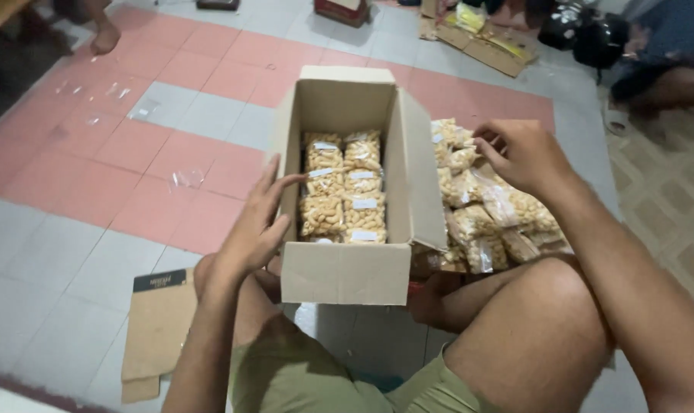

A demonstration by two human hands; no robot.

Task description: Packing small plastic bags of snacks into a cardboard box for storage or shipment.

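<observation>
The cardboard box point(345, 271) on the floor holds two rows of snack bags point(343, 187). The left hand point(259, 222) rests spread on its wall. The right hand point(523, 157) curls over the loose bag pile point(477, 222), many still unpacked.

Brown cardboard box point(345, 271) — pale yellow snack packets point(342, 187), white labels.

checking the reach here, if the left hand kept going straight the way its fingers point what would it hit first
The left hand points up and rightward over the open brown cardboard box's left wall. Continuing, it would probably first meet the clear bags of pale snacks packed inside, though its height above them is unclear.
</observation>
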